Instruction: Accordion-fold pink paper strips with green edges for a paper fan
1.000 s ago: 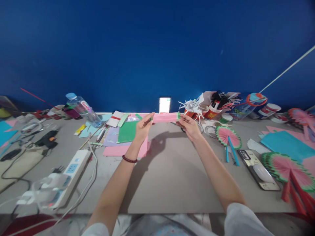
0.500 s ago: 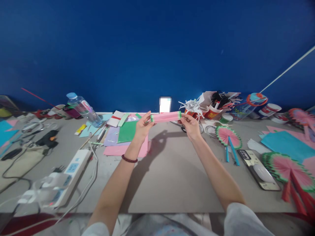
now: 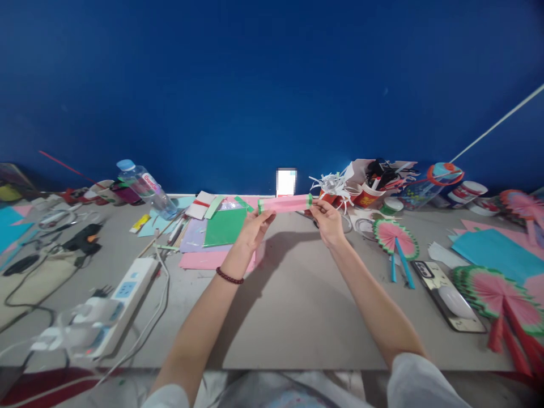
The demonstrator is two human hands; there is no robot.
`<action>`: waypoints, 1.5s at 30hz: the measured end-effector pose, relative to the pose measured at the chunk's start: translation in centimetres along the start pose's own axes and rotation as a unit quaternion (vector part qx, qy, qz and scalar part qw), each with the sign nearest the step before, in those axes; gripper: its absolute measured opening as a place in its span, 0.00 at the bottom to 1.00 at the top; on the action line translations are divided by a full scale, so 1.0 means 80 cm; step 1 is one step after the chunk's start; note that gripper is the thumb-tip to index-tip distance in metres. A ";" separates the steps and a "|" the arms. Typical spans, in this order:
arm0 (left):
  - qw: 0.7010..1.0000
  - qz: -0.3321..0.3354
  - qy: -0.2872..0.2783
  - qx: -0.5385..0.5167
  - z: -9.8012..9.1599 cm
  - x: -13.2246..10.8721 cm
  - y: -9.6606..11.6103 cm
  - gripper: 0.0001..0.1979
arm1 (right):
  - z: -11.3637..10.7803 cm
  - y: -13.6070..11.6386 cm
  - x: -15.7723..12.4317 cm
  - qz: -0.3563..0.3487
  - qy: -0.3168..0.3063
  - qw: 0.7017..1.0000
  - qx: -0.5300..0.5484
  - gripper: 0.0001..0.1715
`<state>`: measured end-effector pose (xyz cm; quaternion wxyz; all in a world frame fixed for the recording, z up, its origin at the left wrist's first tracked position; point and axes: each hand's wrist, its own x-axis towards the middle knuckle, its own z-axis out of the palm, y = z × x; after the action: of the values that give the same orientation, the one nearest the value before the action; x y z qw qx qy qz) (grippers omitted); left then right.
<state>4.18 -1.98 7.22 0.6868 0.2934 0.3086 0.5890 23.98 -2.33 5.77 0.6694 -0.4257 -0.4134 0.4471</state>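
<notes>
Stretched level between my hands, above the table, is a pink paper strip (image 3: pixel 285 204) with green ends. My left hand (image 3: pixel 255 225) pinches it near its left end, thumb on the lower edge. At the other end, my right hand (image 3: pixel 328 220) grips the green edge between thumb and fingers. Whether the strip is folded in layers is too small to tell. Under and behind my left wrist lie a green paper sheet (image 3: pixel 225 228) and a pink sheet (image 3: pixel 204 260). To the right of my right hand lies a pink pleated paper fan (image 3: pixel 396 238) with a green rim and blue sticks.
A power strip (image 3: pixel 127 300) with plugs and cables lies at left, near a leaning plastic bottle (image 3: pixel 148 190). Paper cups (image 3: pixel 369 196) with shreds and tools stand at back right. A phone (image 3: pixel 448 297) with a mouse on it and another fan (image 3: pixel 497 289) are at right.
My left hand has shifted slightly right and down along the strip, and its fingers now sit lower on the edge. My right hand has barely moved.
</notes>
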 end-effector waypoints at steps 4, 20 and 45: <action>0.999 -0.034 0.037 -0.019 0.002 -0.004 -0.006 0.06 | 0.004 -0.001 -0.003 0.000 0.013 1.000 -0.001 0.20; 0.997 -0.012 0.073 -0.008 0.004 -0.011 -0.006 0.08 | 0.013 -0.006 -0.008 0.083 -0.022 0.990 0.108 0.18; 0.999 0.003 0.043 0.000 -0.004 -0.002 -0.023 0.14 | 0.019 0.005 -0.016 0.153 -0.083 0.973 0.153 0.10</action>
<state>5.05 -2.36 5.62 0.6710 0.2688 0.3374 0.6030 22.15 -3.16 5.62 0.6132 -0.3379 -0.3241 0.6362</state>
